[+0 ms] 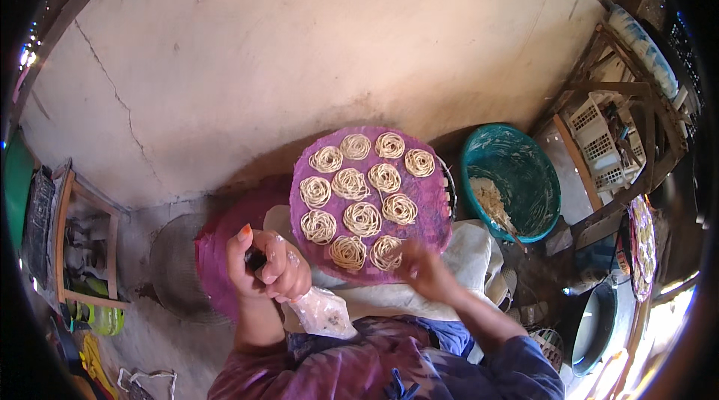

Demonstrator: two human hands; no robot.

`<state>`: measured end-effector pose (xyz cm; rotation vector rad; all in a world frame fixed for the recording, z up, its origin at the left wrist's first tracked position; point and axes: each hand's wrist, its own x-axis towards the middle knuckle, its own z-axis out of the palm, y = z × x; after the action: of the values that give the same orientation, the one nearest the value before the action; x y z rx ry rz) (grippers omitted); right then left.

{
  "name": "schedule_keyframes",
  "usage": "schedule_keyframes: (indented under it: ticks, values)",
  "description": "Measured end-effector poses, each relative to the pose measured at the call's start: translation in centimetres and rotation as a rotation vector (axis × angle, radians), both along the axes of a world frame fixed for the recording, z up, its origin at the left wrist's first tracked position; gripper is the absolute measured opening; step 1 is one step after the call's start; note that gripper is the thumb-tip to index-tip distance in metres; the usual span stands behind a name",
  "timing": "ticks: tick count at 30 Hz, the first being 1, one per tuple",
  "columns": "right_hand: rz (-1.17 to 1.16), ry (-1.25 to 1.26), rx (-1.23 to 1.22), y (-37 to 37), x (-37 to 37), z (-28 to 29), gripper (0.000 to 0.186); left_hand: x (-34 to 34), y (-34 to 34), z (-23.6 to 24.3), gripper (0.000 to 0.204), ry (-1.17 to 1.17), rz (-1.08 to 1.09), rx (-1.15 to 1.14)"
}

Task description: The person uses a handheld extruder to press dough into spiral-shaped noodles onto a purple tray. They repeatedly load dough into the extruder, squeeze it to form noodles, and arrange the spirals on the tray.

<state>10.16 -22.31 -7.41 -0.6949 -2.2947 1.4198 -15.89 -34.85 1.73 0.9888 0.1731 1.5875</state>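
My left hand is closed around the gathered neck of a whitish plastic bag, smeared with a pale paste, that hangs below it toward my lap. A round purple tray lies in front of me, bearing several coiled nests of thin pale strands. My right hand is at the tray's near right edge, beside the nearest right nest. Its fingers are bent and slightly blurred, and whether they touch that nest or hold anything I cannot tell.
A teal basin with pale dough inside stands right of the tray. Another purple round sheet lies to the left, partly behind my left hand. A wooden frame stool stands far left. Wooden shelving with a white plastic basket is at the right.
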Motion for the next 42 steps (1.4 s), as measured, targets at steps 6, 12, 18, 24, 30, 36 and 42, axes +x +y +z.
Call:
schedule_keyframes:
  ticks: [6, 12, 18, 24, 30, 36, 42]
  values:
    - [-0.181, -0.177, 0.718, 9.0, -8.3, -1.0, 0.035, -0.9, -0.4, -1.1, 0.055, -0.049, -0.003, -0.045]
    - [-0.170, -0.310, 0.787, 10.5, -10.4, -3.8, 0.033, -1.5, -0.1, -1.0, 0.058, -0.106, -0.025, -0.111]
    - [-0.231, -0.073, 0.543, 11.8, -11.4, -3.5, 0.019, -4.3, -0.5, 2.4, 0.060, -0.079, 0.027, 0.084]
    - [-0.138, -0.249, 0.718, 13.0, -12.4, -2.9, 0.019, -5.1, -1.2, 5.4, 0.058, -0.074, 0.096, 0.222]
    - [-0.120, -0.410, 0.815, 12.4, -13.4, -1.1, 0.020, -4.4, -0.5, 6.8, 0.057, -0.089, 0.122, 0.255]
    - [0.240, -0.147, -0.404, 11.8, -5.1, 10.2, 0.075, -5.4, 9.2, 7.4, 0.050, -0.216, 0.141, 0.273]
    - [-0.107, -0.337, -0.458, 13.3, 3.1, 14.2, 0.082, -0.8, 26.6, 1.9, 0.060, -0.526, 0.061, -0.075]
